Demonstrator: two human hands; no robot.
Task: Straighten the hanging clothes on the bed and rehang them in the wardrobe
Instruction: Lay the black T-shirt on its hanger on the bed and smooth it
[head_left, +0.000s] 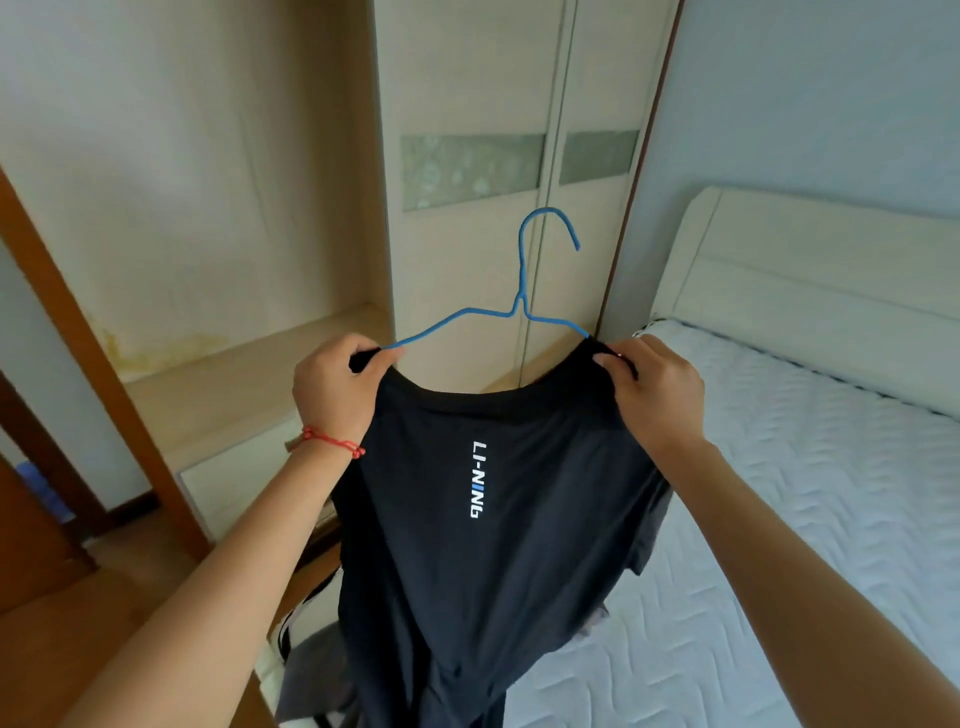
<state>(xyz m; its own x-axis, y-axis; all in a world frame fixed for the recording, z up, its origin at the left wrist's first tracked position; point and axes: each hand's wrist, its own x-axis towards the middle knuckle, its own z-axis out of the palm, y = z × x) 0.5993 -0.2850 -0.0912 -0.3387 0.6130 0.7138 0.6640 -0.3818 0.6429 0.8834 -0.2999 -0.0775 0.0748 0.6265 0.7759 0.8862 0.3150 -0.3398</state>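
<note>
Both hands pinching shirt (493, 519) (blue hanger (521, 291))

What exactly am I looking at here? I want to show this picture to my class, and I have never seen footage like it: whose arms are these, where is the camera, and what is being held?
There is no machine here. A person wears a camera on the head, looking forward and down, so the two bare arms reaching in from the bottom are the person's own. The left hand, with a red string bracelet on its wrist, and the right hand each pinch a shoulder of a black T-shirt printed LI-NING. The shirt hangs on a blue wire hanger, its hook free in the air. Behind stands a pale wardrobe with closed doors. On the right is a bed with a white quilted cover; more dark clothing lies below the shirt.
</note>
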